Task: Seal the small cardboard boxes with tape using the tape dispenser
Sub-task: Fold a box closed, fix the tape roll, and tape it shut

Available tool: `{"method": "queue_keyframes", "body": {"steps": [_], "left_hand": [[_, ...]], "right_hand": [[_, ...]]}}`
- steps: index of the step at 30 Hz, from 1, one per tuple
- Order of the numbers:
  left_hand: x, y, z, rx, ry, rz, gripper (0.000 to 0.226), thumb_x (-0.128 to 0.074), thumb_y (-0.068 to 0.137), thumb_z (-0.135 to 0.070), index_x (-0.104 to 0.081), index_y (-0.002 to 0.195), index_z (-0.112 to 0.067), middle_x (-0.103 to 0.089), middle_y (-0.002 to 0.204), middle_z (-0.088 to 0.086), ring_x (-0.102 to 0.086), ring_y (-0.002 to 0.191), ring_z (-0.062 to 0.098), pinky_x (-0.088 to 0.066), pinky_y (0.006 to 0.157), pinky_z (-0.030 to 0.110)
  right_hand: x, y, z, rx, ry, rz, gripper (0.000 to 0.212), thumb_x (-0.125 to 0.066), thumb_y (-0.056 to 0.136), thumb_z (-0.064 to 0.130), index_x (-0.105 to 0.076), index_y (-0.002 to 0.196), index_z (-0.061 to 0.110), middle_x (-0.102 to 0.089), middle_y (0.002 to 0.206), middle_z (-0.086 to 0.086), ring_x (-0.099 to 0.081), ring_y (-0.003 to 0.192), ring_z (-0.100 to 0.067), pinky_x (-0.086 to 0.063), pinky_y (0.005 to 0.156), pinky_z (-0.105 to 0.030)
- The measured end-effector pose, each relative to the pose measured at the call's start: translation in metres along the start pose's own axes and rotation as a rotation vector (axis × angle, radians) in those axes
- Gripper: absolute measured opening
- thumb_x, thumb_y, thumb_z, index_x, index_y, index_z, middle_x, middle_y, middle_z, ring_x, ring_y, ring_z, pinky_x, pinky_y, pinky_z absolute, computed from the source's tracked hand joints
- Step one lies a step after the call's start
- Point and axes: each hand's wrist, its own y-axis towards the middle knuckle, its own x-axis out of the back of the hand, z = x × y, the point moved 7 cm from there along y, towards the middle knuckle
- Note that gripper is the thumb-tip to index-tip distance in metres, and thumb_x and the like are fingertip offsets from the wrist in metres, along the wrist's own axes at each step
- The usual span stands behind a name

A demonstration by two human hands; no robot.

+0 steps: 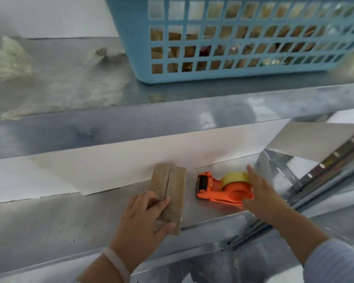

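A small brown cardboard box [173,181] lies on the metal shelf [70,217], its two top flaps meeting in a seam that runs away from me. My left hand [146,216] grips the box's near end, thumb on the right side. To its right an orange tape dispenser [219,189] with a yellowish tape roll [236,177] lies on its side on the shelf. My right hand [260,193] is at the dispenser's handle end with fingers spread, right against the roll; it has not closed around anything.
A blue plastic basket [131,37] with brownish items stands on the upper shelf. Crumpled clear plastic [8,58] lies at the upper left. White paper [110,168] lines the shelf's back. A metal upright with holes [323,166] stands at the right.
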Motion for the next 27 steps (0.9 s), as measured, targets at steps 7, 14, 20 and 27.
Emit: {"method": "queue_keyframes", "body": {"steps": [7,14,20,27], "left_hand": [[0.004,0.012,-0.020,0.022,0.059,0.012,0.062,-0.052,0.071,-0.068,-0.071,0.115,-0.029,-0.050,0.105,-0.014,-0.048,0.089,0.014,-0.050,0.074,0.032],[-0.019,0.071,-0.099,0.015,-0.464,0.168,0.050,-0.043,0.096,-0.044,-0.050,0.142,-0.025,-0.054,0.134,-0.009,-0.047,0.124,0.005,-0.034,0.107,0.022],[-0.119,0.100,-0.100,0.363,-0.421,0.570,0.065,-0.042,0.094,-0.061,-0.037,0.149,-0.026,-0.045,0.148,-0.005,-0.040,0.138,0.018,-0.033,0.114,0.039],[-0.125,0.100,-0.093,0.441,-0.597,0.536,0.034,-0.056,0.097,-0.042,-0.062,0.129,-0.032,-0.062,0.130,-0.009,-0.055,0.120,0.010,-0.038,0.101,0.022]], "right_hand": [[0.007,-0.020,-0.010,0.056,0.057,-0.154,0.056,-0.064,0.092,0.033,-0.040,0.143,0.036,-0.054,0.132,0.005,-0.058,0.110,-0.017,-0.048,0.096,-0.034],[0.000,-0.031,-0.023,0.072,0.123,-0.173,0.049,-0.071,0.086,0.037,-0.053,0.131,0.039,-0.054,0.115,0.019,-0.062,0.102,-0.011,-0.051,0.085,-0.028],[-0.011,-0.040,-0.036,0.072,0.197,-0.169,0.051,-0.076,0.082,0.035,-0.054,0.127,0.048,-0.057,0.107,0.022,-0.063,0.084,-0.001,-0.047,0.071,-0.019],[-0.012,-0.034,-0.038,0.084,0.299,-0.139,0.053,-0.075,0.083,0.035,-0.047,0.121,0.057,-0.052,0.112,0.025,-0.064,0.088,0.000,-0.054,0.078,-0.021]]}}
